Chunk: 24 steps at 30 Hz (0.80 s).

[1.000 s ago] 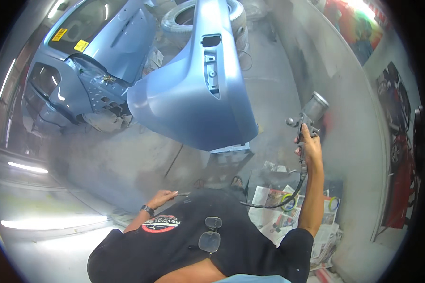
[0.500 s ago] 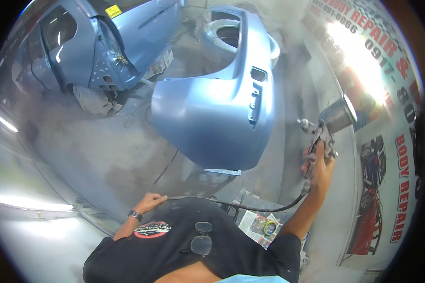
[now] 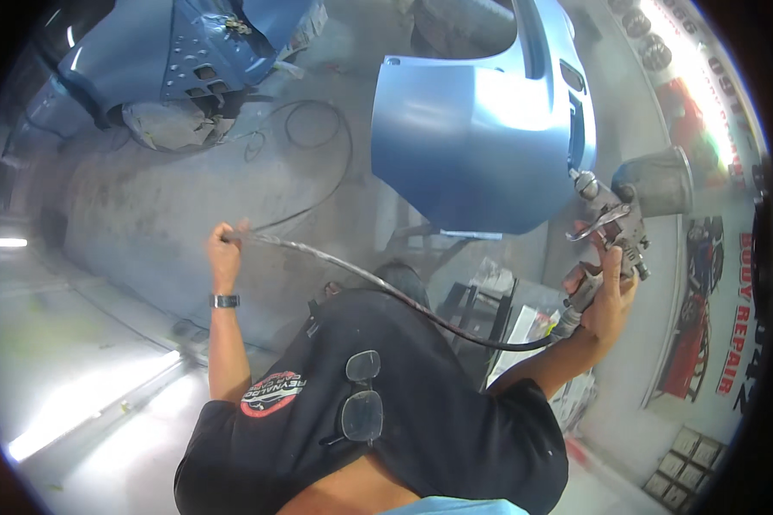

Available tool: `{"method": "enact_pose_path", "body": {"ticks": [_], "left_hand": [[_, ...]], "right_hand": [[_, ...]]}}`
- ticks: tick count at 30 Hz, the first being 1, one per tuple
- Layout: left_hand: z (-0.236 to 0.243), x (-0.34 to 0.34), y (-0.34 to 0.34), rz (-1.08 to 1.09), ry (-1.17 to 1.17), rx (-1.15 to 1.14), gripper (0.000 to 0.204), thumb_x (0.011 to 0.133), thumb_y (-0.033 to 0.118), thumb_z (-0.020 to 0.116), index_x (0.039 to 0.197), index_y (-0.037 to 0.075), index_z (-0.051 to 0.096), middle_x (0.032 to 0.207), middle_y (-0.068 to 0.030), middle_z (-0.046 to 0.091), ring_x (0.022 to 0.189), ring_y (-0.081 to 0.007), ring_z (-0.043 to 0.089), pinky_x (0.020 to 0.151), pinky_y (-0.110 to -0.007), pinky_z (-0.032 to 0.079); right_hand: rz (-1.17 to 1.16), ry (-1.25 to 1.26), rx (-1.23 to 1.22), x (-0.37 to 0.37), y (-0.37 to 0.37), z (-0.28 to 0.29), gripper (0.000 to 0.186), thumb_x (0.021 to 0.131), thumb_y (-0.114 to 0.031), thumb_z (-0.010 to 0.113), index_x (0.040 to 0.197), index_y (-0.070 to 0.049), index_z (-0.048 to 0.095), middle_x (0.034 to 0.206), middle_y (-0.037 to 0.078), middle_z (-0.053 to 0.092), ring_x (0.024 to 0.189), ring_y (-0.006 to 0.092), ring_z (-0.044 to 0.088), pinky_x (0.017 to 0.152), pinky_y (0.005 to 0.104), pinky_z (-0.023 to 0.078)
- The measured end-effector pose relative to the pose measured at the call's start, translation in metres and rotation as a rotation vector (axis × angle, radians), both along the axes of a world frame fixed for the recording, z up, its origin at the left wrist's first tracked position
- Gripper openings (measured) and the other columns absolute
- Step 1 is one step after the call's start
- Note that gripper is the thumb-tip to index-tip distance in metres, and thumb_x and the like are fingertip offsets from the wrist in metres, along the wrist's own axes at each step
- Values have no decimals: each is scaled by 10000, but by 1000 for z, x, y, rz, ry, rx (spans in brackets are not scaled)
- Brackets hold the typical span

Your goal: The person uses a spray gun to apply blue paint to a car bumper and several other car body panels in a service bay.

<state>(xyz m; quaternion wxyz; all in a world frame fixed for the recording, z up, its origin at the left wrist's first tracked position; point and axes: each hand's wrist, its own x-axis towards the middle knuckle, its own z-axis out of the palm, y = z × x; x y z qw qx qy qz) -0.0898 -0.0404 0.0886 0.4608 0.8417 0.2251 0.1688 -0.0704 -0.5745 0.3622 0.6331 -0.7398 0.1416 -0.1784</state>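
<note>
My right hand [image 3: 605, 292] grips a metal spray gun [image 3: 623, 215] with a cup on top, its nozzle pointing at a light blue car door panel [image 3: 477, 142] standing on a stand. My left hand [image 3: 225, 253] holds the air hose [image 3: 378, 287] up and away from my body; the hose runs from that hand across my chest to the base of the gun. A watch sits on my left wrist. Glasses hang from the collar of my black shirt [image 3: 365, 403].
A blue car body [image 3: 180, 60] with masked parts stands at the upper left. More hose [image 3: 318, 137] lies looped on the grey floor. Newspapers [image 3: 532, 330] and a dark stand lie below the door. A wall with posters [image 3: 713, 283] is close on the right.
My left hand has risen from near my waist and lifted the hose. The view has swung, so the door panel now sits higher and closer to the spray gun.
</note>
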Motion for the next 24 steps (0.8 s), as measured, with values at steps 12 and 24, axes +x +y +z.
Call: {"method": "enact_pose_path", "body": {"ticks": [12,24], "left_hand": [[45,151,70,-42,-188,-213,483,1051,409,538,687,121,405,688,53,333,656,-68,289,582,-255,244],[-5,282,95,-552,22,-5,541,1038,389,577,639,103,351,640,64,312,625,-72,278,530,-296,239]], "right_hand": [[354,-498,299,6,33,-30,802,984,-458,596,1412,165,327,1196,305,594,483,211,564,371,207,441],[-730,-130,-251,46,176,4,877,935,-624,587,1370,126,462,1078,273,656,486,158,543,465,243,426]]}}
